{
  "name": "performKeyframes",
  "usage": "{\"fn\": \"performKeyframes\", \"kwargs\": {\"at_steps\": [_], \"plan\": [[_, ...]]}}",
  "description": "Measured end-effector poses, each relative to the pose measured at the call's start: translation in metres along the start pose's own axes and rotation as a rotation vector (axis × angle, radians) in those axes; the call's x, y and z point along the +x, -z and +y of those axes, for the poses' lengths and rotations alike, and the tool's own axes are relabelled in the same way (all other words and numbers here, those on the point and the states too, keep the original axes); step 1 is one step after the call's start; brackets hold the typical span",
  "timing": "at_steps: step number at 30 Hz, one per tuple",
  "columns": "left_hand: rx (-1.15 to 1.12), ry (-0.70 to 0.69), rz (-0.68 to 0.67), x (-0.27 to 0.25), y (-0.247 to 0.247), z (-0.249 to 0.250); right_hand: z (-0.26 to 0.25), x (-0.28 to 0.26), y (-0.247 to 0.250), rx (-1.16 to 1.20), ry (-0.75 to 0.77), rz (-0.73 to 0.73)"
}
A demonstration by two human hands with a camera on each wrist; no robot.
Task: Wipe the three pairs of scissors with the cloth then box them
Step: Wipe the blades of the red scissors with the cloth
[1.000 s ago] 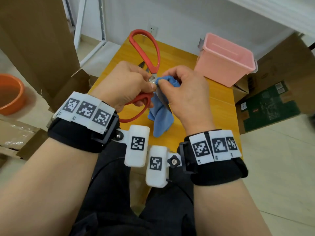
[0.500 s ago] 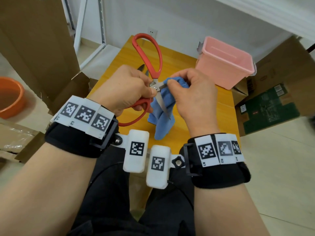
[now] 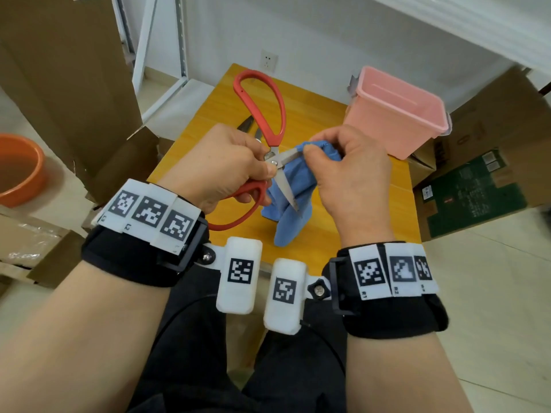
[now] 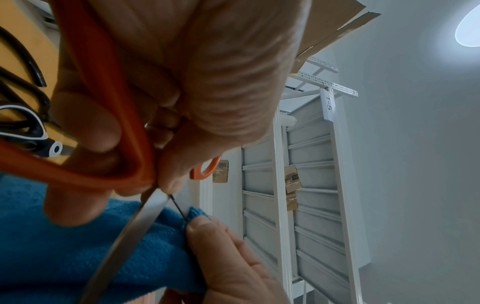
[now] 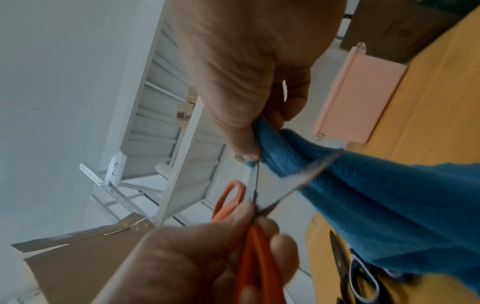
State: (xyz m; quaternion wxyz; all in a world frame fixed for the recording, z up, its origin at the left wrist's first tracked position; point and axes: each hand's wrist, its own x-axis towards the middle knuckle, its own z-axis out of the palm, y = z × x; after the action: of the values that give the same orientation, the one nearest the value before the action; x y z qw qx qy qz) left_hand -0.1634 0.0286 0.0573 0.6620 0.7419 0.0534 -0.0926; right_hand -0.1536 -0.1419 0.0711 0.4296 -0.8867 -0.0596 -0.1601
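Note:
My left hand point(image 3: 226, 162) grips the red-handled scissors point(image 3: 262, 114) at the pivot, above the yellow wooden table point(image 3: 322, 114). Their blades are spread apart. One blade points down toward me, the other points right into the blue cloth point(image 3: 292, 204). My right hand point(image 3: 343, 168) pinches the cloth round that upper blade. The rest of the cloth hangs down to the table. In the left wrist view the red handle point(image 4: 122, 115) runs through my fingers. Two more pairs of scissors point(image 3: 250, 126) lie on the table behind my left hand, mostly hidden; the right wrist view shows the dark scissors point(image 5: 348, 271).
A pink plastic box point(image 3: 396, 114) stands open at the table's far right corner. Cardboard boxes point(image 3: 477, 162) sit on the floor to the right, cardboard sheets point(image 3: 59, 84) to the left. An orange basin point(image 3: 18, 171) is on the floor at far left.
The scissors have opened wider. My right hand with the cloth has slid outward along the upper blade, away from the pivot.

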Motion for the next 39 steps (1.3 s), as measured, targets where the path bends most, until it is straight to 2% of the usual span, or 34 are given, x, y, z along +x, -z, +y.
{"fn": "performKeyframes", "kwargs": {"at_steps": [4,10,15,17,20,22,24,28,31,39], "plan": [[-0.01,0.001,0.001,0.001,0.0,-0.001,-0.006,-0.01,-0.008,-0.029,0.058,-0.13],[-0.034,0.005,-0.028,-0.001,0.001,0.0,-0.002,0.001,0.002,-0.026,0.002,0.036],[-0.052,0.006,-0.009,-0.001,0.001,0.002,-0.016,-0.007,-0.005,-0.091,0.082,-0.12],[-0.051,0.005,-0.011,0.0,0.002,0.002,-0.015,-0.007,-0.007,-0.094,0.072,-0.102],[-0.067,0.031,-0.02,-0.001,0.004,0.002,-0.009,0.002,-0.001,-0.094,0.026,0.0],[-0.093,0.057,-0.035,-0.002,0.005,0.0,-0.006,0.007,0.005,-0.097,0.018,-0.017],[-0.132,0.076,-0.047,-0.002,0.006,-0.002,-0.002,0.008,0.011,0.035,-0.022,-0.047],[-0.192,0.059,-0.105,-0.002,0.011,0.0,0.007,0.01,0.024,0.493,-0.249,0.038],[-0.208,0.054,-0.12,-0.003,0.013,0.003,0.009,0.009,0.03,0.541,-0.324,-0.025],[-0.192,0.054,-0.089,-0.003,0.007,0.006,-0.004,0.005,0.01,0.541,-0.264,-0.08]]}}
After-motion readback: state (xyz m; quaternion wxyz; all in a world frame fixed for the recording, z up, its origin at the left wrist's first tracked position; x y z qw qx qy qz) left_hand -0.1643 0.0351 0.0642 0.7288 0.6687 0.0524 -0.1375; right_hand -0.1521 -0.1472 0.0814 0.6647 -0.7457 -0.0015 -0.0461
